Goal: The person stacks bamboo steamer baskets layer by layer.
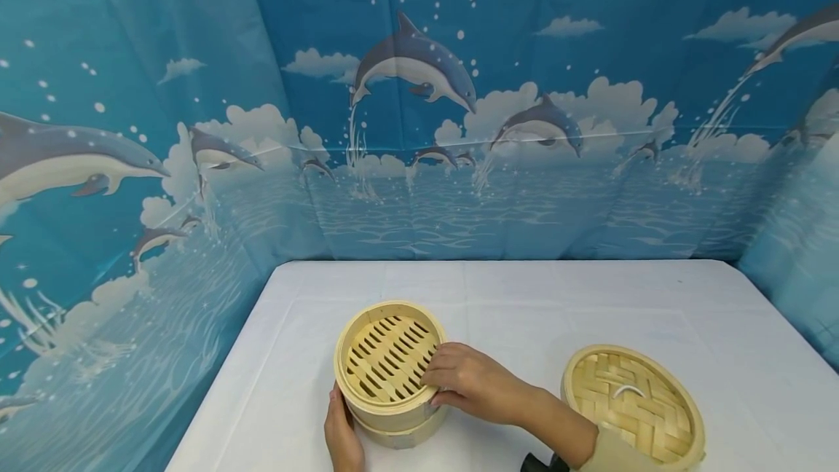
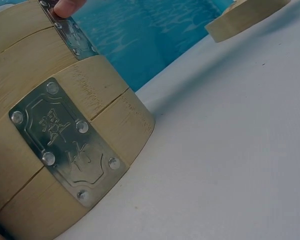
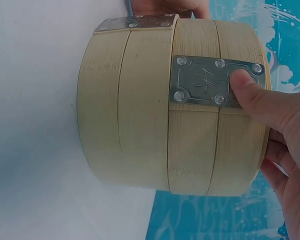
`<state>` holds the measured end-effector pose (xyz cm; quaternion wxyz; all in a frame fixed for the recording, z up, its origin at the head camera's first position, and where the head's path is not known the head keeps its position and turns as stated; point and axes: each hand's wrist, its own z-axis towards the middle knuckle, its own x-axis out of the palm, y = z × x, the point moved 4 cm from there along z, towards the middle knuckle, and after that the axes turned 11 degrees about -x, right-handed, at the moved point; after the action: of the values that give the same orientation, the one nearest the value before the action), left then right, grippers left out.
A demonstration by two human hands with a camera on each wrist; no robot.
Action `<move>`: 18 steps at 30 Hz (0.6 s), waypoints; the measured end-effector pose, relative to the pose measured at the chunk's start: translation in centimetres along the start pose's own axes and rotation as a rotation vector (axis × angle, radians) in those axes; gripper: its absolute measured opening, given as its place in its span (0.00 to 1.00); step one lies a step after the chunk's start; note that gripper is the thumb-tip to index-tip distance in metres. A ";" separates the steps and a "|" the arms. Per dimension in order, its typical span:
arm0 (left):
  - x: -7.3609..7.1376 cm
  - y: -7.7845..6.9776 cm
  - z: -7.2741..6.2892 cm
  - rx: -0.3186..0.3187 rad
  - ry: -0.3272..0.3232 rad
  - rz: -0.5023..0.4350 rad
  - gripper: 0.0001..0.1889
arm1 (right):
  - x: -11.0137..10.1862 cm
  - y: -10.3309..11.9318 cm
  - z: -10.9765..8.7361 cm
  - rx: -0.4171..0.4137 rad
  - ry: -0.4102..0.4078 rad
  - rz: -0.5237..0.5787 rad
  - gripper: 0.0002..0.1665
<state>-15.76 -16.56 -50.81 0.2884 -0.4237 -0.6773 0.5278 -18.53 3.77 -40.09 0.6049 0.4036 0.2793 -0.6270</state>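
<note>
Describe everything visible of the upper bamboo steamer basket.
The upper bamboo steamer basket is round, pale and lidless, with a slotted floor and a riveted metal plate outside. It sits upright on the lower basket. The right hand pinches its wall, thumb on the plate; the left hand is beside it, contact unclear.

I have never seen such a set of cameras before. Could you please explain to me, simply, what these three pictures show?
There is no machine here, only a person's bare left hand and right hand. The widest picture comes from a camera on the person's head, looking forward and down; the others come from cameras on each wrist. On the white table, an upper bamboo basket sits on a lower basket; a woven lid lies apart, to the right. The right hand grips the upper basket's rim; the left hand touches the stack's side. Behind hangs a blue sheet printed with dolphins.
</note>
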 end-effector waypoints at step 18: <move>0.1 0.1 0.1 -0.002 0.036 0.009 0.35 | 1.7 1.7 0.3 -0.028 -0.200 -0.079 0.13</move>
<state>-15.81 -16.52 -50.95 0.2976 -0.4363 -0.6708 0.5206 -16.78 2.37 -41.13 0.6102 0.3192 0.2421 -0.6835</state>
